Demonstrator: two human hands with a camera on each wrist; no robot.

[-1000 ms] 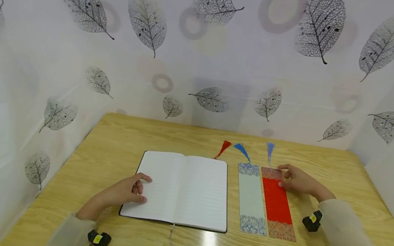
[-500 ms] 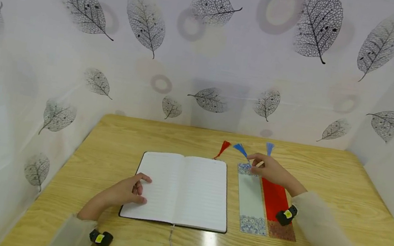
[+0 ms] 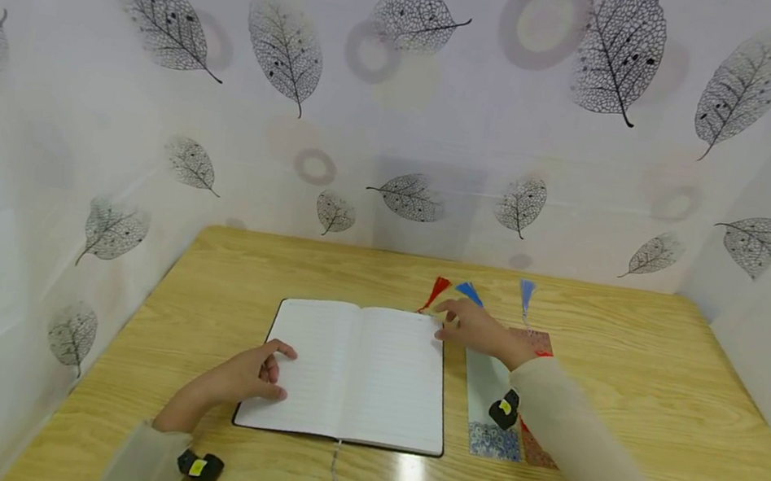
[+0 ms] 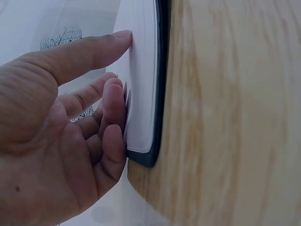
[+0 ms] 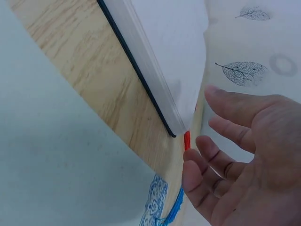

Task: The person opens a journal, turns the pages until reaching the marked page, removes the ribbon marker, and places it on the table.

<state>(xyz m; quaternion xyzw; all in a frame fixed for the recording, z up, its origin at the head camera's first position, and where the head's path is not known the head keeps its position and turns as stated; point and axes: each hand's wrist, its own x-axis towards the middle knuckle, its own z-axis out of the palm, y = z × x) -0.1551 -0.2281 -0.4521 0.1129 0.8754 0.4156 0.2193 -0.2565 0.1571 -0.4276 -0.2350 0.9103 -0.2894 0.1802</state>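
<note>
An open notebook [image 3: 394,390] with blank lined pages lies flat on the table. My left hand [image 3: 244,373] rests on its left page, thumb and fingertips touching the paper, as the left wrist view [image 4: 80,108] also shows. Over the notebook's top right corner is my right hand [image 3: 476,331], fingers loosely bent and nothing between them. A red tassel [image 3: 440,288] sticks out beyond that corner. Under the right hand and sleeve lie a pale green bookmark [image 3: 485,394] with blue lace-patterned ends and a red bookmark [image 3: 539,453], both partly hidden.
A blue tassel [image 3: 469,292] and a pale violet tassel [image 3: 526,295] extend from the bookmarks toward the back. The notebook's thin ribbon [image 3: 335,468] hangs over its front edge onto the wooden table [image 3: 645,392]. Leaf-printed cloth [image 3: 418,114] stands behind and at the sides.
My right hand has moved left, from the red bookmark's top, across the pale green one, to the notebook's top right corner. The left hand stays on the page.
</note>
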